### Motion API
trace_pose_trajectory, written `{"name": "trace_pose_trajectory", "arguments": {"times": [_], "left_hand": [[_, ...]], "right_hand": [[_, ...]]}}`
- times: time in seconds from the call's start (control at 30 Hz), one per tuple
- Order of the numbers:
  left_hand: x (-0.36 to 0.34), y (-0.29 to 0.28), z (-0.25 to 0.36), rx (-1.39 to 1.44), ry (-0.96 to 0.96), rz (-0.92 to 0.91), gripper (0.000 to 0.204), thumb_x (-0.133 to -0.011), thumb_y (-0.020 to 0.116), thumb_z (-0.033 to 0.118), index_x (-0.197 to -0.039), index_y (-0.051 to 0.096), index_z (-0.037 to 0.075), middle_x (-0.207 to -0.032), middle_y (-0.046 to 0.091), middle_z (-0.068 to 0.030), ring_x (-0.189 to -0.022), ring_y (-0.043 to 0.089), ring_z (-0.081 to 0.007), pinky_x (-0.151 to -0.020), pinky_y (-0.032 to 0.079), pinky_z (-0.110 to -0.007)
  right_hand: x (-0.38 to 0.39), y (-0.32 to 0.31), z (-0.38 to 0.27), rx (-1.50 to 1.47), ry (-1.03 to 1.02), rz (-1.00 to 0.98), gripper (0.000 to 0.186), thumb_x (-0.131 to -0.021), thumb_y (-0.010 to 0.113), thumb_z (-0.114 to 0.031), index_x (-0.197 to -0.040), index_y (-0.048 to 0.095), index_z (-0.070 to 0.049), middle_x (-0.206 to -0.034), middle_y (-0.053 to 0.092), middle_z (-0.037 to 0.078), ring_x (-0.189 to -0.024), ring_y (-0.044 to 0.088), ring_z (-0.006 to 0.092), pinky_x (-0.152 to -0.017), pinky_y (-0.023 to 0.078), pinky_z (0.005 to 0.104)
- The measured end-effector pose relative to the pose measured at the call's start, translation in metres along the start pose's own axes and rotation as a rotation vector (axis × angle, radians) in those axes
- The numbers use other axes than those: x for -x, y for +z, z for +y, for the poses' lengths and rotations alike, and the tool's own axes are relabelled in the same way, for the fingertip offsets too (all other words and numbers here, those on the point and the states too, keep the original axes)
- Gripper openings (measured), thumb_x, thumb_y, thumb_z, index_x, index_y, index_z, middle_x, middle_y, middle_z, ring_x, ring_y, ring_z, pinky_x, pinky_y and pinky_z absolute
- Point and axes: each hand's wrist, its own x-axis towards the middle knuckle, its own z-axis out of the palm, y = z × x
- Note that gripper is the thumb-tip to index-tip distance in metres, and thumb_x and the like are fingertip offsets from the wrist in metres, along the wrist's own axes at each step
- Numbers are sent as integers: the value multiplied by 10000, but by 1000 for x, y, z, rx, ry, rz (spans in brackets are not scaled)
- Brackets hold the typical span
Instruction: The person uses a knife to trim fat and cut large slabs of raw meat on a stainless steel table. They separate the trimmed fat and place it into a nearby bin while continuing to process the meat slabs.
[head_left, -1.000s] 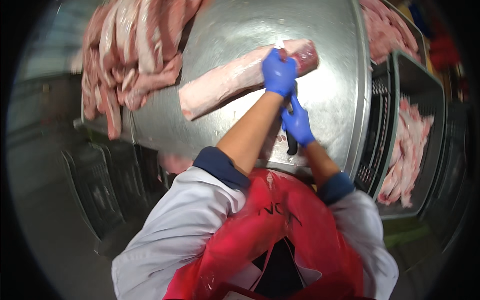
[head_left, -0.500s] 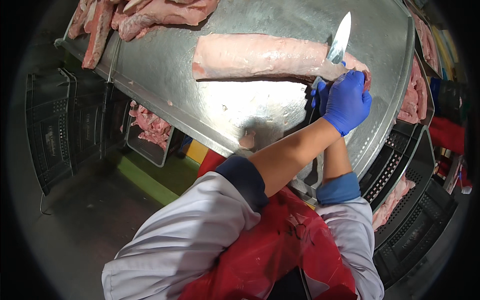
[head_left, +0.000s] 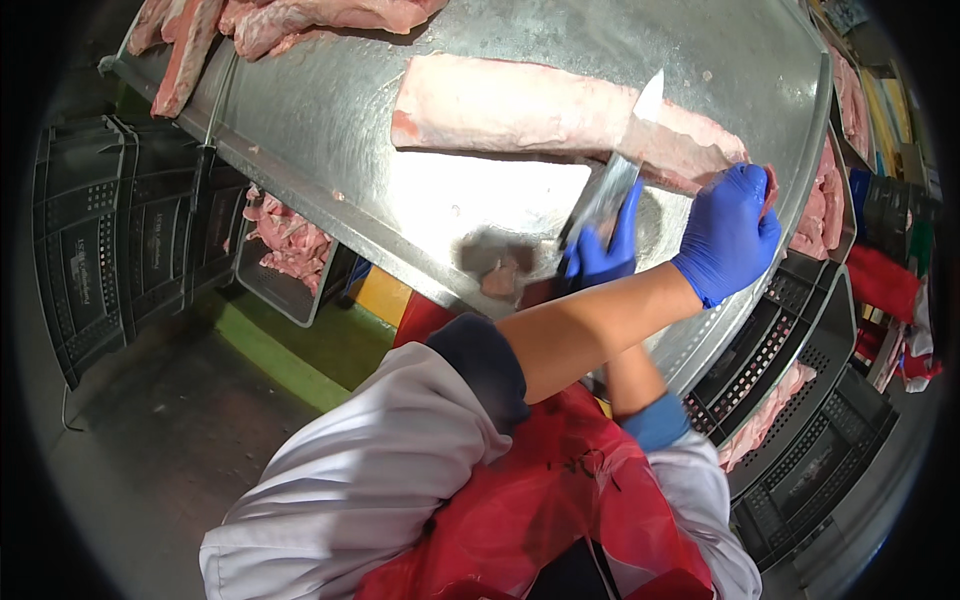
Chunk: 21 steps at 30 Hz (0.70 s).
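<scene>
we locate the long, pale-pink, fat-covered slab of meat [head_left: 520,108] flat on the grey sheet-metal table [head_left: 740,65], spanning eleven to two o'clock. our blue-gloved left hand [head_left: 728,238] is closed on its two-o'clock end, presumably to anchor it. set apart, at nine o'clock from that hand, our blue-gloved right hand [head_left: 606,256] grips the broad steel-bladed knife [head_left: 617,168], blade across the meat, probably for clearance from the left fingers. the meat looks smooth, creamy-pink, squared at eleven o'clock, redder at two.
</scene>
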Motion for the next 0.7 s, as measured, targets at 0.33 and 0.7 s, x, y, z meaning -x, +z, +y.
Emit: {"name": "trace_pose_trajectory", "arguments": {"times": [0.33,0.7], "left_hand": [[-13,-6,33,155,18,58,164,-791,611,28,-917,512,-4,-780,544,-230,-751,574,-461,-662,464,-504],[-24,-17,74,308,19,71,173,-809,615,15,-943,507,0,-817,556,-236,-776,585,-470,-665,472,-483]], "right_hand": [[-10,42,-9,264,-76,5,726,-946,558,-40,-1588,220,-61,-708,622,71,-511,558,112,-460,468,256],[-49,89,-27,329,1,-85,776,-944,565,-94,-1621,191,-143,-711,620,61,-602,587,100,-568,515,283]]}}
